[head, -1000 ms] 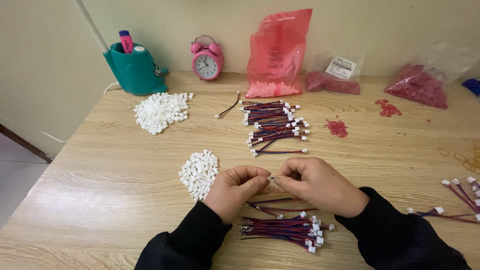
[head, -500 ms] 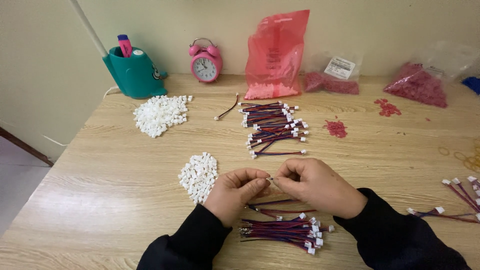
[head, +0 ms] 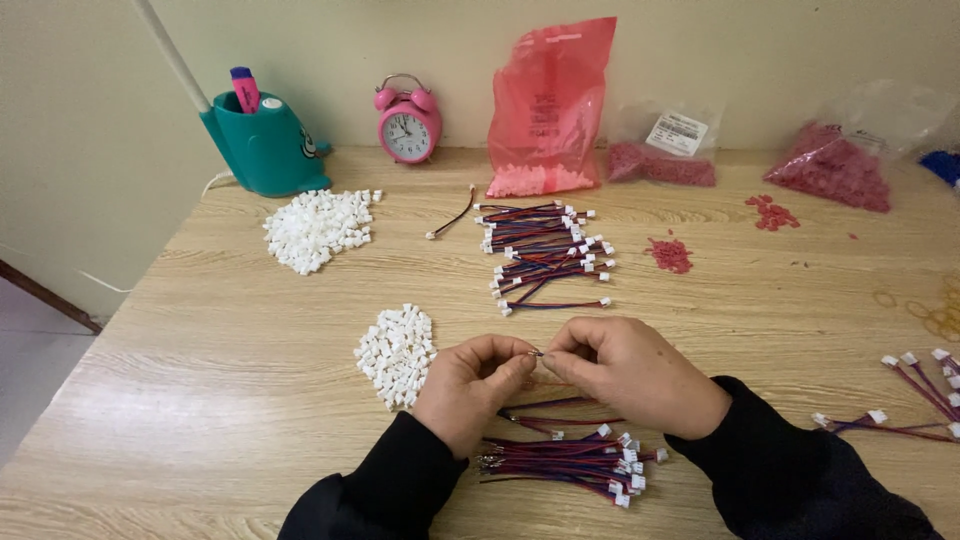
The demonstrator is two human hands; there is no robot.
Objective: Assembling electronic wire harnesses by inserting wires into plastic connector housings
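Note:
My left hand (head: 470, 385) and my right hand (head: 625, 368) meet fingertip to fingertip over the wooden table (head: 200, 330). Between them they pinch the metal tip of a thin red and blue wire lead (head: 535, 352). The left hand's fingers are curled, and what is inside them is hidden. A small heap of white plastic connector housings (head: 396, 350) lies just left of the left hand. Below both hands lies a bundle of red and blue wire leads (head: 570, 465) with white plugs at its right end.
A larger white connector heap (head: 318, 226) and a pile of finished leads (head: 545, 250) lie farther back. A teal pen holder (head: 260, 145), pink alarm clock (head: 408, 122), pink bags (head: 548, 110) and red parts (head: 670, 254) stand near the wall. More leads (head: 915, 395) lie at the right edge.
The hands have stayed together at the same spot, with only slight finger movement on the wire tip. Nothing else on the table has moved.

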